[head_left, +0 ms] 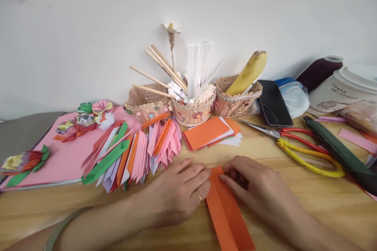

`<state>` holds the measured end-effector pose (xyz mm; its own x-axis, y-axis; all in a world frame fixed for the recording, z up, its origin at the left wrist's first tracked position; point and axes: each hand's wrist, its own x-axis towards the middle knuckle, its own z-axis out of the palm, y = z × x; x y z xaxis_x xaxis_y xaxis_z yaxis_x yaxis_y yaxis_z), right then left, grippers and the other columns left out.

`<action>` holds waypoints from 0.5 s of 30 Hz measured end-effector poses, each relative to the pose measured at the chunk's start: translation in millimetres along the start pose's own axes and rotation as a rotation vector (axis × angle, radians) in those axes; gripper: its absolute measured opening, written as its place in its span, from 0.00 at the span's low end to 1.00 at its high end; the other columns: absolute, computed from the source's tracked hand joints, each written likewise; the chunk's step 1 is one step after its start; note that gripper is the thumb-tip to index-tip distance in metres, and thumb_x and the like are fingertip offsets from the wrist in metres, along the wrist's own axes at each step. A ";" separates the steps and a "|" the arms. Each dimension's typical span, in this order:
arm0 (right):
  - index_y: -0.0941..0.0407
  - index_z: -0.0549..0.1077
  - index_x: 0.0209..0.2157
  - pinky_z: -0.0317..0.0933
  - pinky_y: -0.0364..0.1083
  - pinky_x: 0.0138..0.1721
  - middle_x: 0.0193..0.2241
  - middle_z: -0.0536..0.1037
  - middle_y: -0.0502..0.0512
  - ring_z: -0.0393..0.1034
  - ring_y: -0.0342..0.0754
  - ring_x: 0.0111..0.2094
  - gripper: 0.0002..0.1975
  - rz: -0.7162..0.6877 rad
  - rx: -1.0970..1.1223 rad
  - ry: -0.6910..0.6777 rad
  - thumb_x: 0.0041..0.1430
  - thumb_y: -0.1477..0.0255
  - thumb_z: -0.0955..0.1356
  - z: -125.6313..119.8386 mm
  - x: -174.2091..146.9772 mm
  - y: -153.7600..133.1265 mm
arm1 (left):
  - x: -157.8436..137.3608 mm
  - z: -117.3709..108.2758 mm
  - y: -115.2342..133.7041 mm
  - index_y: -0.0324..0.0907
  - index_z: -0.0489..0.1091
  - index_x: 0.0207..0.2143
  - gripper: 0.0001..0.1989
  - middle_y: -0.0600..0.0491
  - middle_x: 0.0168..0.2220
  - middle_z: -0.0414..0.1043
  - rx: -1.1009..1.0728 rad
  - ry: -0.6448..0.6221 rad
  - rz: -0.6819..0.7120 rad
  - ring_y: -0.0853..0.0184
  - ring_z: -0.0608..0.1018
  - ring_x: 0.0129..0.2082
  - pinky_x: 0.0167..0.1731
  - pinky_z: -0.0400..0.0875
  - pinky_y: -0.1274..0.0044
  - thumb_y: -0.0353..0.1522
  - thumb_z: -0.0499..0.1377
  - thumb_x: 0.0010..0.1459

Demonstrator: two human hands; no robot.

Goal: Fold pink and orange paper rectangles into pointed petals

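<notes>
A strip of orange paper (225, 211) lies on the wooden table with a crease running down its length. At its upper left edge is my left hand (184, 190), fingers together and bent against the paper, with a ring on one finger. My right hand (253, 182) has thumb and curled fingers closed on the paper's far right corner; some of those fingertips are hidden. Beyond the hands sits a stack of cut paper rectangles (207, 132), orange on top. Folded paper strips (138, 155) in pink, green, orange and lilac stand bunched left of it.
Scissors (306, 145) with red and yellow handles lie to the right, beside a dark green wrapped bundle (343, 155) and a phone (273, 104). Decorated baskets (193, 111) with sticks, pens and a banana (249, 72) line the wall. Folded paper flowers (85, 121) rest on a pink sheet (63, 159).
</notes>
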<state>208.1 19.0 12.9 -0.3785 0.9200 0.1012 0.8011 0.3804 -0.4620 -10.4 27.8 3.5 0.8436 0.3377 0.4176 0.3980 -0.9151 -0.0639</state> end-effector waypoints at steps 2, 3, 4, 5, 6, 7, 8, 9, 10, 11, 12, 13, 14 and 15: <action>0.54 0.67 0.27 0.57 0.42 0.21 0.22 0.70 0.47 0.66 0.44 0.22 0.05 0.015 -0.013 0.008 0.57 0.74 0.66 1.0 0.3 -0.3 | 0.5 0.1 0.9 0.33 0.70 0.42 0.19 0.46 0.45 0.73 0.014 -0.014 0.005 0.60 0.72 0.45 0.47 0.65 0.66 0.24 0.39 0.66; 0.54 0.67 0.27 0.57 0.42 0.21 0.22 0.70 0.47 0.66 0.44 0.22 0.05 0.018 -0.021 0.015 0.56 0.74 0.66 1.5 0.1 -0.3 | 0.6 0.2 1.5 0.33 0.70 0.43 0.19 0.46 0.45 0.73 0.024 -0.016 0.009 0.60 0.72 0.46 0.48 0.65 0.66 0.24 0.39 0.66; 0.54 0.66 0.27 0.56 0.42 0.20 0.22 0.70 0.47 0.66 0.44 0.21 0.05 0.018 -0.030 0.027 0.56 0.74 0.66 2.2 -0.3 -0.4 | 0.4 0.4 2.0 0.33 0.70 0.43 0.19 0.47 0.45 0.73 0.035 -0.017 0.011 0.60 0.71 0.46 0.48 0.64 0.65 0.24 0.39 0.66; 0.54 0.66 0.27 0.56 0.42 0.20 0.22 0.70 0.47 0.66 0.44 0.21 0.05 0.011 -0.039 0.043 0.56 0.73 0.66 2.8 -0.9 -0.6 | 0.2 0.6 2.5 0.33 0.70 0.43 0.19 0.47 0.46 0.73 0.045 -0.019 0.013 0.60 0.71 0.47 0.48 0.64 0.65 0.24 0.39 0.66; 0.54 0.66 0.27 0.56 0.42 0.20 0.22 0.70 0.47 0.66 0.44 0.21 0.05 -0.003 -0.047 0.062 0.57 0.73 0.65 3.6 -1.7 -0.9 | -0.3 0.8 2.9 0.34 0.70 0.43 0.19 0.47 0.46 0.72 0.055 -0.022 0.014 0.59 0.71 0.47 0.48 0.64 0.65 0.24 0.40 0.66; 0.54 0.66 0.27 0.57 0.42 0.20 0.23 0.70 0.48 0.66 0.45 0.21 0.05 -0.030 -0.055 0.081 0.58 0.73 0.65 4.2 -2.5 -1.2 | -0.8 1.2 3.1 0.34 0.70 0.43 0.19 0.47 0.46 0.72 0.065 -0.024 0.011 0.59 0.70 0.48 0.49 0.63 0.65 0.24 0.40 0.66; 0.54 0.66 0.28 0.58 0.43 0.21 0.24 0.71 0.49 0.66 0.46 0.23 0.05 -0.069 -0.066 0.099 0.59 0.74 0.63 4.9 -3.5 -1.5 | -1.4 1.5 3.2 0.34 0.70 0.43 0.19 0.47 0.47 0.72 0.074 -0.026 0.008 0.59 0.70 0.49 0.49 0.63 0.64 0.24 0.40 0.66; 0.55 0.67 0.29 0.59 0.44 0.22 0.25 0.71 0.50 0.67 0.46 0.24 0.06 -0.117 -0.078 0.118 0.61 0.74 0.62 5.5 -4.5 -1.8 | -1.9 1.7 3.1 0.34 0.70 0.43 0.19 0.47 0.47 0.72 0.081 -0.026 0.007 0.59 0.69 0.49 0.49 0.63 0.64 0.24 0.40 0.66; 0.55 0.67 0.30 0.60 0.44 0.24 0.26 0.72 0.51 0.68 0.47 0.26 0.07 -0.170 -0.091 0.134 0.62 0.75 0.60 6.0 -5.5 -2.1 | -2.3 1.8 2.9 0.34 0.70 0.43 0.19 0.47 0.47 0.72 0.087 -0.028 0.006 0.59 0.69 0.50 0.50 0.62 0.64 0.25 0.40 0.66; 0.55 0.68 0.32 0.62 0.45 0.25 0.27 0.72 0.52 0.68 0.48 0.28 0.09 -0.223 -0.104 0.146 0.63 0.75 0.59 6.4 -6.4 -2.1 | -2.4 1.7 2.6 0.35 0.70 0.43 0.19 0.47 0.47 0.72 0.090 -0.028 0.004 0.59 0.69 0.50 0.50 0.62 0.63 0.25 0.40 0.67; 0.56 0.68 0.33 0.62 0.46 0.27 0.28 0.72 0.53 0.68 0.48 0.29 0.10 -0.269 -0.116 0.153 0.64 0.75 0.58 6.7 -7.3 -2.0 | -2.3 1.4 2.2 0.35 0.70 0.44 0.19 0.47 0.47 0.72 0.092 -0.027 0.001 0.59 0.68 0.50 0.50 0.62 0.63 0.25 0.40 0.67; 0.56 0.69 0.35 0.63 0.46 0.27 0.29 0.73 0.54 0.68 0.49 0.29 0.11 -0.305 -0.129 0.160 0.65 0.75 0.57 7.0 -8.0 -1.7 | -1.9 1.0 1.8 0.35 0.70 0.44 0.19 0.47 0.47 0.72 0.091 -0.028 0.001 0.59 0.68 0.50 0.50 0.62 0.64 0.25 0.40 0.67; 0.57 0.69 0.37 0.63 0.46 0.27 0.29 0.73 0.54 0.67 0.49 0.30 0.11 -0.329 -0.138 0.162 0.66 0.75 0.57 7.1 -8.6 -1.1 | -1.3 0.6 1.4 0.35 0.70 0.43 0.18 0.48 0.47 0.72 0.088 -0.029 0.000 0.59 0.69 0.50 0.50 0.62 0.64 0.25 0.40 0.67; 0.57 0.70 0.37 0.63 0.47 0.27 0.30 0.73 0.55 0.67 0.49 0.30 0.12 -0.347 -0.143 0.158 0.66 0.74 0.56 7.1 -9.1 -0.3 | -0.7 0.2 1.0 0.35 0.70 0.43 0.18 0.47 0.47 0.72 0.085 -0.028 -0.003 0.59 0.69 0.49 0.50 0.62 0.64 0.25 0.41 0.67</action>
<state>208.1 9.8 5.9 -0.5711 0.7333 0.3689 0.6986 0.6702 -0.2506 -10.5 26.7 3.0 0.8519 0.3472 0.3921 0.4284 -0.8926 -0.1405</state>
